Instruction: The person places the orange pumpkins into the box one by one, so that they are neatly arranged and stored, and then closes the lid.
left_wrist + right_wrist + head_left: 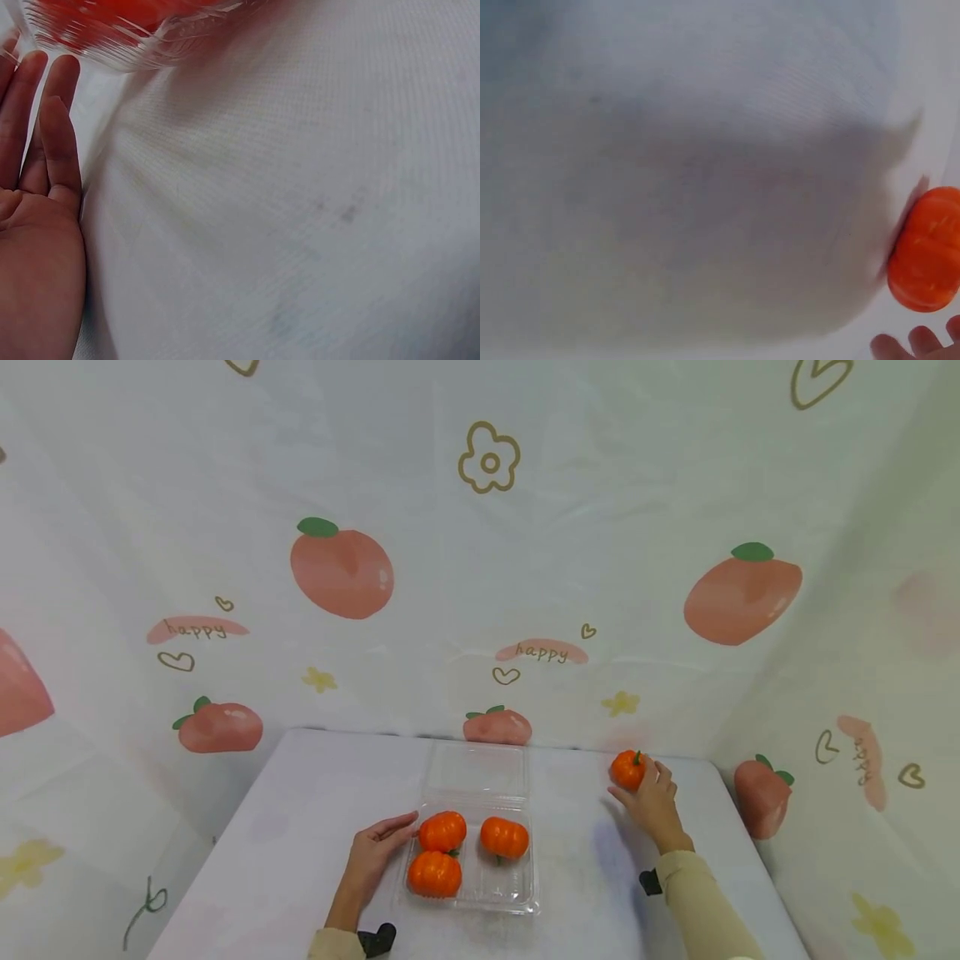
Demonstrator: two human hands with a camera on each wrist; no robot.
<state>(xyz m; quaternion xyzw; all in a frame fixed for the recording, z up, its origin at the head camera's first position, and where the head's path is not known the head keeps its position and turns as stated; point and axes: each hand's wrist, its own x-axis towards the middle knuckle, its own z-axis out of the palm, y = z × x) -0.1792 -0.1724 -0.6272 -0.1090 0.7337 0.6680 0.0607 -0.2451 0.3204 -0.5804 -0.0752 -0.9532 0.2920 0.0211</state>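
Note:
In the head view a clear plastic clamshell box lies unfolded on the table, its lid laid back. Inside it, two orange mini pumpkins sit at the left, one behind and one in front; another mini pumpkin sits at the right. My left hand is at the box's left edge, fingers extended and fingertips close to the wall; contact is unclear. At the back right, my right hand reaches around a lone mini pumpkin with a green stem. The right wrist view shows fingertips apart from that pumpkin.
A white cloth covers the table. Behind it and along both sides hangs a white printed curtain with fruit, hearts and flowers. The transparent lid extends toward the table's back edge.

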